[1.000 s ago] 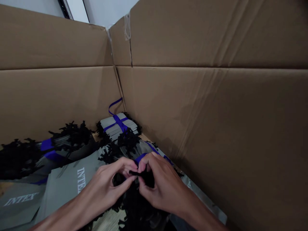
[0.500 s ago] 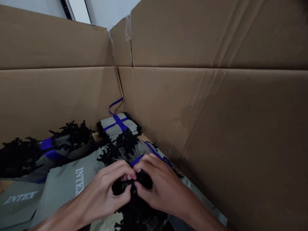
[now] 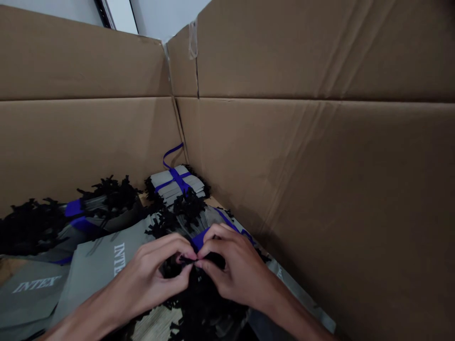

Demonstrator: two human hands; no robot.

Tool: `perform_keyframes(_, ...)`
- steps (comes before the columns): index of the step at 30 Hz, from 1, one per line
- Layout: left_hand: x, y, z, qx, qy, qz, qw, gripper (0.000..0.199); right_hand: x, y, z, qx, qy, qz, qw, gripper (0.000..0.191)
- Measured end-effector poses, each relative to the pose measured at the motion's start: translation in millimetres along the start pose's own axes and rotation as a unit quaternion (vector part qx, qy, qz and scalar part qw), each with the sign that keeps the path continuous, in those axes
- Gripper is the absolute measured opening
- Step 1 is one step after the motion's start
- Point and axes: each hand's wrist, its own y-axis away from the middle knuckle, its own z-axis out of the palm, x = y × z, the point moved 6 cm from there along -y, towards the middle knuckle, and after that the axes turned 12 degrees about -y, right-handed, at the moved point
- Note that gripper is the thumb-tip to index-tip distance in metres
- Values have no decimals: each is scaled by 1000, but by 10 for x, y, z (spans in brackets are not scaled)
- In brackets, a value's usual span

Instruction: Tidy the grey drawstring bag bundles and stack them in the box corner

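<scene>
- L hand [image 3: 165, 265] & R hand [image 3: 232, 265]: thumb/index tips nearly together, pinching black strip [image 3: 186, 260] btwn them; exact grip partly hidden.
- Strip's visible bit runs approx. L–R, tip to tip; both hands equally near.
- Black-tufted bundle [image 3: 208, 303] under hands; blue band [image 3: 199, 239] just beyond fingertips.

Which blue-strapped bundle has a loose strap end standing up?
The far bundle, in the corner of the cardboard box: its loose strap curls upward, while the left bundle and nearer bundle show none standing.
</scene>
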Motion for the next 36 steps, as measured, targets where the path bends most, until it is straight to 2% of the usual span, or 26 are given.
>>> perform_keyframes(7,113,77,-62,22,-46,64,997,30,-27,0,-6,0,15,-1,1000,16)
perform_keyframes(10,166,35,-81,5,-64,73,995,22,-51,5,17,-10,39,-15,999,16)
perform_keyframes(15,89,-52,-48,-31,-38,19,999,14,-61,12,43,-7,60,-30,998,16)
perform_keyframes(21,-90,-43,-21,-24,16,-42,999,9,-71,4,53,-6,68,-34,997,12)
perform_keyframes(24,-130,-59,-43,-33,50,-60,996,6,-70,-2,52,-25,86,-13,996,10)
perform_keyframes(27,-152,-81,-69,-66,82,-76,992,5,-68,-10,54,-51,96,-7,994,8)
perform_keyframes(30,-161,-74,-96,-97,78,-73,989,10,-50,-18,47,-57,97,-4,994,11)
perform_keyframes(36,-120,14,-70,-149,6,-76,986,18,-59,-6,49,-48,99,-3,994,10)
